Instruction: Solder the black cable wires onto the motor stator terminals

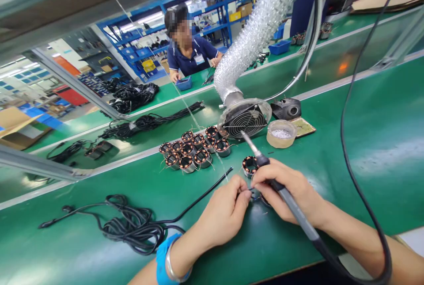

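My right hand (pixel 291 192) wraps around a soldering iron (pixel 291 205), its metal tip pointing up and away towards the fume fan. My left hand (pixel 227 210) is pinched closed close to the right fingertips. A thin dark wire (pixel 251 190) spans the small gap between both hands, its left end in the left fingertips. Just beyond the hands sits a copper-wound stator core (pixel 249 165). Another dark part lies under the right fingers, mostly hidden. Behind them, several more stator cores (pixel 187 162) stand grouped on the green bench.
A black cable bundle (pixel 132 225) lies at left. A fume fan (pixel 245 121) with silver ducting (pixel 255 28) stands behind the hands, beside a tub of shavings (pixel 281 133) and a black iron holder (pixel 287 109). The iron's cord (pixel 351 157) loops at right. A person (pixel 190 53) sits opposite.
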`<state>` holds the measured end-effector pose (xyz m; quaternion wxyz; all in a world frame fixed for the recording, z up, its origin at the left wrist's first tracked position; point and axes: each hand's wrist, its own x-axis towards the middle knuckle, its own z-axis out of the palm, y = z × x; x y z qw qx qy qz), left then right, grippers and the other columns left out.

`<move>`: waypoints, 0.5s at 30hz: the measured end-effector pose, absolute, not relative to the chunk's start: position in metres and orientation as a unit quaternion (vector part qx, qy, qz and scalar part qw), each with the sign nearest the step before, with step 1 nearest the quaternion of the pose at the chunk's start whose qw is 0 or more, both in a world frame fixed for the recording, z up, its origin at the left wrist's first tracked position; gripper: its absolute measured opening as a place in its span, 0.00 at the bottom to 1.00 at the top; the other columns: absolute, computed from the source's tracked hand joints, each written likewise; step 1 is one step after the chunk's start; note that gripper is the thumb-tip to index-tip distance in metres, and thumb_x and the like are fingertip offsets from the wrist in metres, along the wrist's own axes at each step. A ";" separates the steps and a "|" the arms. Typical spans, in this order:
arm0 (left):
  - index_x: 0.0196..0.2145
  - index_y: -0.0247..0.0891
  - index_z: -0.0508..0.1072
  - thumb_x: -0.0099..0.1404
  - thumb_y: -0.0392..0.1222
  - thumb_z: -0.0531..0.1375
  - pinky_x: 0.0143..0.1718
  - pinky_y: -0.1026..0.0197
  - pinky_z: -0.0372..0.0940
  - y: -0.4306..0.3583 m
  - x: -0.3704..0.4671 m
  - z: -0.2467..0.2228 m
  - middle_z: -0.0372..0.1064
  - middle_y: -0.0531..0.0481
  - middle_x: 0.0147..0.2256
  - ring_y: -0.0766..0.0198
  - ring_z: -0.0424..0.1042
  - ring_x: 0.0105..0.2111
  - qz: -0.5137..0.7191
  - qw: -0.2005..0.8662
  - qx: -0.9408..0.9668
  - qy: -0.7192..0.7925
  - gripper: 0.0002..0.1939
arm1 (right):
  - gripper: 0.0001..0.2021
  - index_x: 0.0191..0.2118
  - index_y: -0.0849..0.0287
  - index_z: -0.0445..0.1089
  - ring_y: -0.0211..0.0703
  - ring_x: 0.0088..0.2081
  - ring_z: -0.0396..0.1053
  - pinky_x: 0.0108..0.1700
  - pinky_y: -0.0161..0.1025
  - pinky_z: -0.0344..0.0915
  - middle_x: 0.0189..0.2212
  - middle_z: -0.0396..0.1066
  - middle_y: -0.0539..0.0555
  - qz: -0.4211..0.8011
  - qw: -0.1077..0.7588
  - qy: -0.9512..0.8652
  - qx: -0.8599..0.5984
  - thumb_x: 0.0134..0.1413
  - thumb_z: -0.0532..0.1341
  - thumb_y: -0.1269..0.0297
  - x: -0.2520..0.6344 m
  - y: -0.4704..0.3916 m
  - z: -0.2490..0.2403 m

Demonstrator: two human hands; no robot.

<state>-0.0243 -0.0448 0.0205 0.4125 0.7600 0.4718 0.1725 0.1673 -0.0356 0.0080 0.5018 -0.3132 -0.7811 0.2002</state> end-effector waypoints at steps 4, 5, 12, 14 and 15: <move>0.33 0.40 0.61 0.72 0.43 0.50 0.33 0.61 0.53 -0.042 -0.025 0.026 0.60 0.56 0.29 0.65 0.58 0.29 0.175 0.411 0.762 0.469 0.09 | 0.12 0.46 0.55 0.65 0.38 0.33 0.68 0.36 0.36 0.69 0.32 0.70 0.50 0.191 0.490 -0.793 -0.306 0.59 0.57 0.76 0.177 -0.034 0.004; 0.32 0.40 0.61 0.72 0.43 0.50 0.33 0.62 0.53 -0.041 -0.026 0.026 0.60 0.56 0.29 0.65 0.58 0.29 0.178 0.416 0.760 0.467 0.09 | 0.13 0.47 0.55 0.65 0.39 0.34 0.68 0.37 0.36 0.69 0.32 0.71 0.50 0.183 0.490 -0.800 -0.294 0.58 0.57 0.77 0.177 -0.033 0.003; 0.31 0.38 0.62 0.70 0.44 0.53 0.30 0.64 0.52 -0.039 -0.025 0.017 0.58 0.56 0.27 0.67 0.56 0.28 0.212 0.481 0.717 0.458 0.10 | 0.14 0.47 0.55 0.67 0.38 0.29 0.64 0.31 0.35 0.67 0.30 0.73 0.49 0.122 0.492 -0.820 -0.267 0.58 0.56 0.79 0.174 -0.033 0.003; 0.30 0.38 0.62 0.69 0.45 0.54 0.28 0.65 0.52 -0.038 -0.024 0.014 0.58 0.56 0.26 0.68 0.55 0.27 0.232 0.530 0.680 0.450 0.11 | 0.14 0.46 0.55 0.68 0.38 0.26 0.61 0.29 0.35 0.65 0.27 0.72 0.48 0.110 0.485 -0.828 -0.260 0.58 0.55 0.79 0.174 -0.033 0.004; 0.30 0.38 0.62 0.69 0.45 0.54 0.28 0.65 0.52 -0.037 -0.024 0.012 0.58 0.57 0.26 0.68 0.55 0.26 0.240 0.551 0.665 0.443 0.11 | 0.15 0.46 0.55 0.69 0.38 0.26 0.61 0.29 0.35 0.65 0.27 0.71 0.49 0.109 0.483 -0.829 -0.261 0.58 0.55 0.79 0.175 -0.033 0.004</move>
